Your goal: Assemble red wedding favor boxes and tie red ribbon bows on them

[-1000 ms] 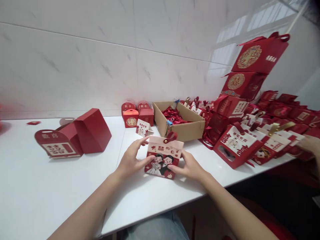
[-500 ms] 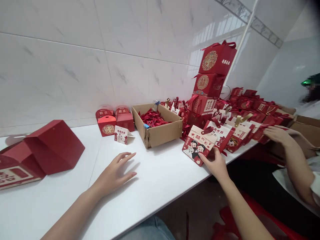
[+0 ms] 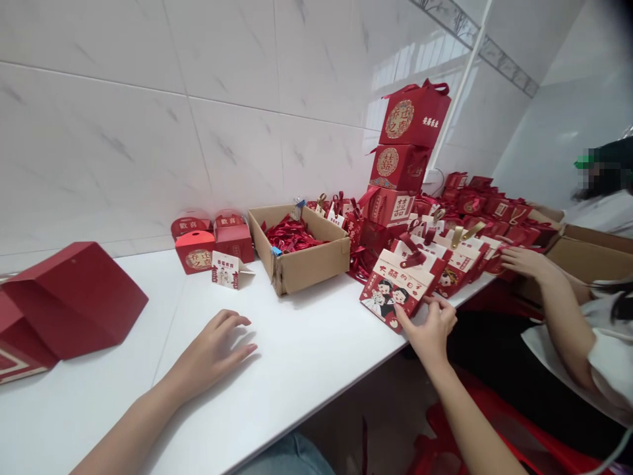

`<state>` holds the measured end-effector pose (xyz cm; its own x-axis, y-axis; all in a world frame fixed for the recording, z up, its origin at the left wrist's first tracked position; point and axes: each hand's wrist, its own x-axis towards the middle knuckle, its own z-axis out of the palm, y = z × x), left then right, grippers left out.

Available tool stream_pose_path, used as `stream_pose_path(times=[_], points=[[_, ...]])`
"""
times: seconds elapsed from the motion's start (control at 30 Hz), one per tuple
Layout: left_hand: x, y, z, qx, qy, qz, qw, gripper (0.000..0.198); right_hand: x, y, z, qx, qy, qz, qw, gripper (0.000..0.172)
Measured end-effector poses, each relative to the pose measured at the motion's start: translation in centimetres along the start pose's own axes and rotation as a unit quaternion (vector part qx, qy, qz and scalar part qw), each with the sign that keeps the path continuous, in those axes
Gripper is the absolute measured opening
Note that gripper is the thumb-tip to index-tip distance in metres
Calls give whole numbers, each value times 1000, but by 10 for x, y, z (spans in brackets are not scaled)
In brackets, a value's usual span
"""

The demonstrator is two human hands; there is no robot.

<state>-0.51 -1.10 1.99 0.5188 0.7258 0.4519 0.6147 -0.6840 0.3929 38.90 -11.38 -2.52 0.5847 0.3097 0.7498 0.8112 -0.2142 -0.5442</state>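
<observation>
My left hand (image 3: 215,353) rests on the white table (image 3: 301,356), its fingers apart and nothing in them. A red and cream gift box (image 3: 393,290), printed with a cartoon couple and topped by a dark red ribbon loop, stands at the near end of a row of similar boxes. My right hand (image 3: 429,330) grips its lower right corner, thumb on the front and fingers curled at the side. Just behind it, other gift boxes (image 3: 457,264) with ribbon loops stand close together. A small folded card (image 3: 226,270) stands beyond my left hand.
An open cardboard box (image 3: 311,269) holds dark red ribbons. Behind it rises a stack of red boxes (image 3: 405,152). Two small red boxes (image 3: 195,251) stand by the wall; large red boxes (image 3: 84,297) lie at left. At right, a co-worker's hand (image 3: 527,264) touches the row.
My view has turned slightly right. The gift box now sits closer against the row, and my right fingers have come out from behind it to its side. My left hand stays open.
</observation>
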Motion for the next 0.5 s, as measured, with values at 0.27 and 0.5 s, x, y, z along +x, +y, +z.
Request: stream_pose_path(times=[0.27, 0.5], points=[[1, -3, -2, -2, -23, -7, 1000, 34, 9, 4, 5, 95, -52, 47, 993, 49], [2, -2, -7, -4, -46, -4, 999, 33, 13, 7, 3, 107, -61, 71, 990, 48]])
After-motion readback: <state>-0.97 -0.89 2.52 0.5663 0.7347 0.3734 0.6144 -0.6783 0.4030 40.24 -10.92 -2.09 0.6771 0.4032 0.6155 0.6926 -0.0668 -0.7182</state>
